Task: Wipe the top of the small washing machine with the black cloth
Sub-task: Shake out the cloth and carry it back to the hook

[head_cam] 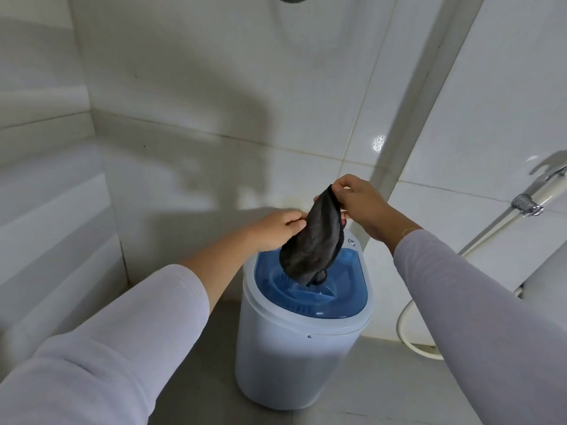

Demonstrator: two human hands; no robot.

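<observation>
A small white washing machine [294, 357] with a blue see-through lid [346, 299] stands on the floor in the corner. Above the lid hangs the black cloth [310, 243], its lower end touching the lid's middle. My right hand [359, 204] pinches the cloth's top edge. My left hand [276, 228] grips the cloth's left side, fingers against the fabric. Both arms wear light long sleeves.
White tiled walls close in behind and to the left. A chrome spray head with a white hose [527, 204] hangs on the right wall, and the hose loops down to the floor [405, 332]. Part of a white fixture [549, 271] shows at the right edge.
</observation>
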